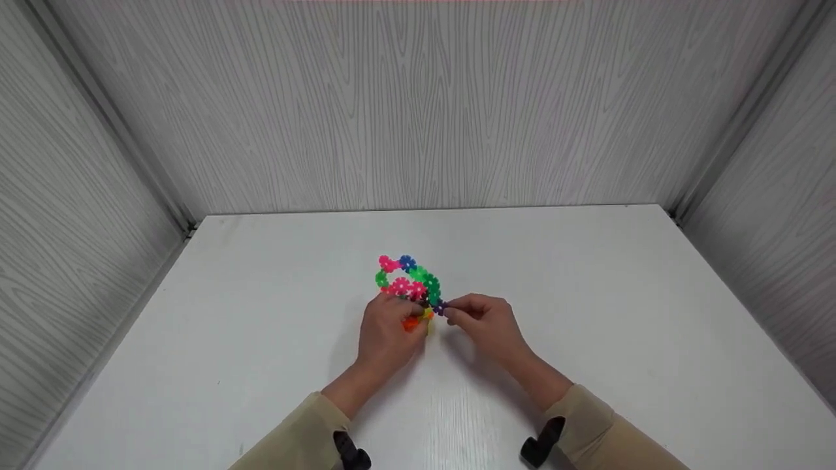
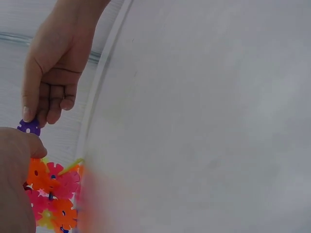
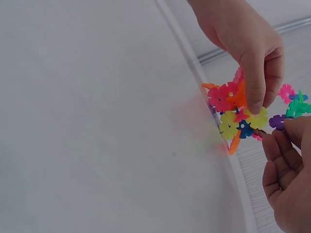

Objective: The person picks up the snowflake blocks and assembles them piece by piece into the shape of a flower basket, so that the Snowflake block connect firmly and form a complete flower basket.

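A cluster of linked plastic snowflake discs [image 1: 401,286] in pink, green, blue, orange and yellow is held above the white table. My left hand [image 1: 390,328] grips its lower part, thumb and fingers around the orange and yellow discs [image 3: 229,124]. From the top of the cluster a loop of pink, blue and green discs curves away. With thumb and index finger my right hand [image 1: 486,325] pinches a purple disc [image 3: 277,122] at the right end of the green discs [image 3: 297,108]. My left fingers hide part of the cluster's middle.
The white tabletop [image 1: 588,281] spreads out around both hands. Grey wood-grain panels [image 1: 431,104] stand behind it and at both sides. A dark strap with a small device [image 1: 543,442] sits on each sleeve cuff.
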{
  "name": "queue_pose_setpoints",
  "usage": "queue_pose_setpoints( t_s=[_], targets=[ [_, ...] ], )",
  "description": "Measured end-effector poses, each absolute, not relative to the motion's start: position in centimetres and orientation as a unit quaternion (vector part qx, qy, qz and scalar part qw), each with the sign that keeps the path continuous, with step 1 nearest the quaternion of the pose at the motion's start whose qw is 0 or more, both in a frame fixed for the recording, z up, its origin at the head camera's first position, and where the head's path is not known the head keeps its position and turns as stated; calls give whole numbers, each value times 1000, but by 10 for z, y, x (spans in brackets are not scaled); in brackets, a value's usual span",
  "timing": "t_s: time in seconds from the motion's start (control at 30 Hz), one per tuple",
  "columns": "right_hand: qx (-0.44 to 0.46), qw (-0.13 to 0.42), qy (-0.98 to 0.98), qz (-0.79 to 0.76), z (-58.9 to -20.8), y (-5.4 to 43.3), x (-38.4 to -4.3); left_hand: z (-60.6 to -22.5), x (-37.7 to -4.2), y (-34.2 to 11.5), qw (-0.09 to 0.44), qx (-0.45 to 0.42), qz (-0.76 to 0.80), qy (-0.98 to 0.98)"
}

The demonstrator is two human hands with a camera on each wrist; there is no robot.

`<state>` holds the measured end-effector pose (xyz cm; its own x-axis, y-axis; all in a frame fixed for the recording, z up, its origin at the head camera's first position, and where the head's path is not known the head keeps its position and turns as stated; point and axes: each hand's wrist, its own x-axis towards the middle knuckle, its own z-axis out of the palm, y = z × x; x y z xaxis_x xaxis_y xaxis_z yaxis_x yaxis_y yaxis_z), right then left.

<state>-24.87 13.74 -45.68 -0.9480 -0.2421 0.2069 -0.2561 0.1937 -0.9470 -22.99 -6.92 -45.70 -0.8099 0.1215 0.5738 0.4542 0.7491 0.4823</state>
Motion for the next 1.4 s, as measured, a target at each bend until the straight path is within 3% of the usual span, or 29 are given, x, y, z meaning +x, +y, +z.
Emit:
queue_pose_setpoints(
  t_s=[0.4,1.4],
  targets=[
    [147,23,-767,625,-457,129,-245,-460,-230,-71,250,-151,-324,-900],
    [148,32,-785,601,-458,123,-245,-463,-236,-69,289,-177,-347,-874]
  ],
)
